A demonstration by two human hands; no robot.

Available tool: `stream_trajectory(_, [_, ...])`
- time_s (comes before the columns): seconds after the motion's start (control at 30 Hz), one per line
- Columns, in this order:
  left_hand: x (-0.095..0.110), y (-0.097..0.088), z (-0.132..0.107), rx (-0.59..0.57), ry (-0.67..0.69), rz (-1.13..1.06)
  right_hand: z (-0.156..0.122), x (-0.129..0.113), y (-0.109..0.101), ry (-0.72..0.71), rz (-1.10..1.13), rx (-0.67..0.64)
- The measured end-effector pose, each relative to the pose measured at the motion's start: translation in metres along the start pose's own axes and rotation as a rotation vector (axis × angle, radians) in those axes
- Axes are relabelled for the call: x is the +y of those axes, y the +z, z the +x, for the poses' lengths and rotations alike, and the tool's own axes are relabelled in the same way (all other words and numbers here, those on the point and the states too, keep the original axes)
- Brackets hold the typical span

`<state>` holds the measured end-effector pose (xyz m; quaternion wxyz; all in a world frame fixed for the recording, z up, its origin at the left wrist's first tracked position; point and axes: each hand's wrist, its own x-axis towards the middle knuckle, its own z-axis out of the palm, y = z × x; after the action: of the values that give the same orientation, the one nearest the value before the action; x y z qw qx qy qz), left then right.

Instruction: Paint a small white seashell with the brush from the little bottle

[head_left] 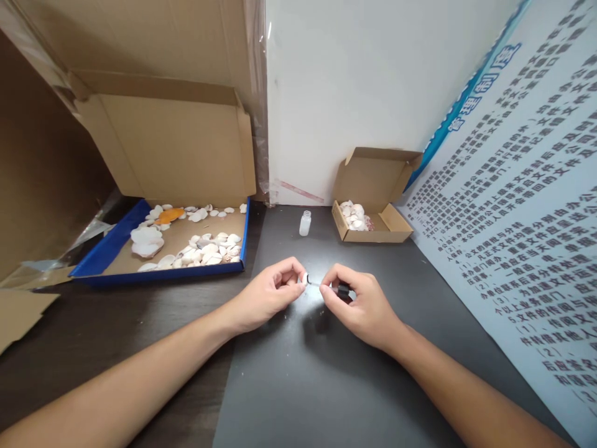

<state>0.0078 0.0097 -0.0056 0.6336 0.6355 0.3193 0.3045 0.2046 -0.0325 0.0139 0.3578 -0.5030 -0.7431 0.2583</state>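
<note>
My left hand (273,291) pinches a small white shell (305,279) between thumb and fingertips, just above the dark table. Close on its right, my right hand (357,306) grips a small brush by its black cap (343,289), and the thin tip of the brush points left and touches the shell. A small clear bottle (305,223) stands open on the table a little behind both hands.
A blue-edged cardboard tray (112,246) with several white shells and one orange one lies at the back left. A small open carton (373,231) holding shells sits at the back right. A printed poster (522,236) leans along the right; cardboard scraps (21,311) lie left.
</note>
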Motion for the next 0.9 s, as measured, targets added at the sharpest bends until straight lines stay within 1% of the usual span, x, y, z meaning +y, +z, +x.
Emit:
stream_trajectory(0.17, [-0.002, -0.0018, 0.0004, 0.01, 0.009, -0.004, -0.0006, 0.0001, -0.0014, -0.003, 0.002, -0.015])
stream_trajectory(0.37, [0.0002, -0.0012, -0.0001, 0.02, -0.008, -0.025, 0.0013, -0.0003, -0.0019, -0.007, 0.003, 0.082])
stream_trajectory(0.47, [0.0013, -0.0001, -0.0003, 0.03, -0.003, -0.013, 0.0022, -0.0003, -0.0012, 0.008, -0.013, 0.1])
stream_trajectory(0.77, [-0.0007, -0.0011, 0.0, 0.05, 0.025, -0.01, -0.001, -0.0006, -0.0005, 0.007, 0.0, 0.02])
stream_trajectory(0.83, [-0.001, -0.0015, 0.0, 0.052, 0.03, -0.014, -0.0009, -0.0008, -0.0014, 0.0, 0.006, 0.019])
stream_trajectory(0.9, [-0.0008, -0.0014, -0.0001, 0.053, 0.031, -0.011, -0.0004, -0.0013, -0.0022, -0.005, 0.009, 0.045])
